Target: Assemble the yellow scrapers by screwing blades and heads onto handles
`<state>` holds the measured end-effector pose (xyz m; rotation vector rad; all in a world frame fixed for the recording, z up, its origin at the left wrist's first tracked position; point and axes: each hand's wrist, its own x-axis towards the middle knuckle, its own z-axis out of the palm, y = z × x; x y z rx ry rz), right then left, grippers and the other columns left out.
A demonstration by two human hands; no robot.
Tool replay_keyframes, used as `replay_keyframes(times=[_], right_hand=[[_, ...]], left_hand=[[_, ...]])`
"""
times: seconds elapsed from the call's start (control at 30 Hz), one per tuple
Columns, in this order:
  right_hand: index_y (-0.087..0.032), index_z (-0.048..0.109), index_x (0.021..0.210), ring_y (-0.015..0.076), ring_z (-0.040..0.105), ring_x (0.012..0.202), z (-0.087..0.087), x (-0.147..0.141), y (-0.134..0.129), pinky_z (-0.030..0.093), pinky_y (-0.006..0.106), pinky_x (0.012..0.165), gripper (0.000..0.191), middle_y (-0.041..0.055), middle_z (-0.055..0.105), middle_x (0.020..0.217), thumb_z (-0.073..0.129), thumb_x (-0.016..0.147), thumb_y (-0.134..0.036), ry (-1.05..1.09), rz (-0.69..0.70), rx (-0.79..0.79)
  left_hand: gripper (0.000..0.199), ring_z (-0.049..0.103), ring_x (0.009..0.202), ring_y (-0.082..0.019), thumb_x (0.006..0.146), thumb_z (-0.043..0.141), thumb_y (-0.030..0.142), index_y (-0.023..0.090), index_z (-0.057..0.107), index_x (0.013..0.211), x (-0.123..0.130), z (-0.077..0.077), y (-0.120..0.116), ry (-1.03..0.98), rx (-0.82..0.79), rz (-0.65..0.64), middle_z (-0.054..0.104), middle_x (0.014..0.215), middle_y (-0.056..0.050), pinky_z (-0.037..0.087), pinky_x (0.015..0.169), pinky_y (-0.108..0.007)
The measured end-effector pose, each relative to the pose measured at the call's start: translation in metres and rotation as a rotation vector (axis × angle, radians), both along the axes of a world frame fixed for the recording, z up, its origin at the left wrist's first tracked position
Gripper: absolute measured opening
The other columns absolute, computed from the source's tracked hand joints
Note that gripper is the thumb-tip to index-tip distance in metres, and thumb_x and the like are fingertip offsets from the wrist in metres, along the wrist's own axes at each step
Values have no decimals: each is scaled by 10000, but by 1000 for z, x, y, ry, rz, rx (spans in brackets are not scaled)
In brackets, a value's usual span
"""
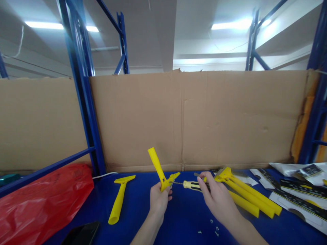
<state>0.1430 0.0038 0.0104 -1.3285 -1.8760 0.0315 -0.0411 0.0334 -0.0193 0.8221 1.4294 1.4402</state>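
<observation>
My left hand (158,200) is closed round the lower part of a yellow plastic tool (157,165), whose tube points up and to the left. From the right, my right hand (213,192) grips a screwdriver (190,185) with a pale yellow and black handle. The screwdriver's shaft reaches the tool's joint beside my left fingers; whether its tip sits in a screw is too small to tell. Another yellow tool (119,200) lies on the blue table (138,224) to the left. Several yellow tools (249,197) lie beyond and beside my right hand.
Several small screws and nuts (217,228) lie near my right forearm. Packaging (301,207) covers the right side. A red bag (51,200) and a black phone (81,234) are at left, cardboard (143,119) behind.
</observation>
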Motion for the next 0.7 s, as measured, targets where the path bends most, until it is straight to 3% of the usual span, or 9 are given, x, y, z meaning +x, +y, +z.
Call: replay_keyframes(times=[0.17, 0.27, 0.43, 0.5, 0.6, 0.7], right_hand=[[-211, 460, 1096, 233, 666, 893, 3, 1, -5, 546, 346, 717, 241, 118, 622, 1055, 427, 859, -245, 26, 98, 101], [-213, 465, 1073, 235, 672, 886, 2, 2, -3, 543, 343, 715, 221, 103, 649, 995, 417, 857, -224, 23, 122, 75], [-213, 498, 961, 245, 662, 567, 1, 2, 2, 478, 324, 525, 263, 43, 646, 638, 280, 941, -359, -24, -35, -52], [-208, 489, 1004, 235, 657, 574, 0, 2, 2, 481, 324, 533, 245, 57, 662, 706, 318, 927, -365, -20, -41, -67], [-197, 432, 1116, 216, 670, 688, -2, 2, 1, 512, 333, 603, 267, 129, 644, 1025, 415, 858, -263, -5, 41, -12], [-213, 435, 1082, 216, 671, 791, -4, 1, 0, 518, 334, 679, 246, 109, 637, 1028, 407, 838, -193, 8, 123, 7]], left_hand=[[177, 593, 563, -92, 787, 527, -46, 54, 638, 883, 2, -1, 0, 34, 4, 5, 671, 772, -78, 484, 452, -180], [176, 595, 565, -94, 787, 527, -39, 53, 638, 889, 2, -2, -1, 34, 1, 9, 673, 776, -78, 484, 454, -182], [175, 600, 571, -100, 779, 545, -20, 62, 651, 892, 2, -1, -1, 77, 33, 24, 681, 765, -70, 469, 447, -177], [180, 601, 569, -102, 775, 545, -21, 63, 656, 888, 2, -2, -1, 100, 37, 43, 684, 756, -68, 467, 448, -179], [186, 610, 578, -108, 770, 546, -18, 66, 660, 890, -1, -3, 1, 107, 40, 70, 687, 750, -65, 475, 465, -187], [200, 621, 593, -113, 762, 560, -11, 77, 664, 908, -4, -5, 3, 100, 43, 90, 693, 762, -59, 480, 486, -196]])
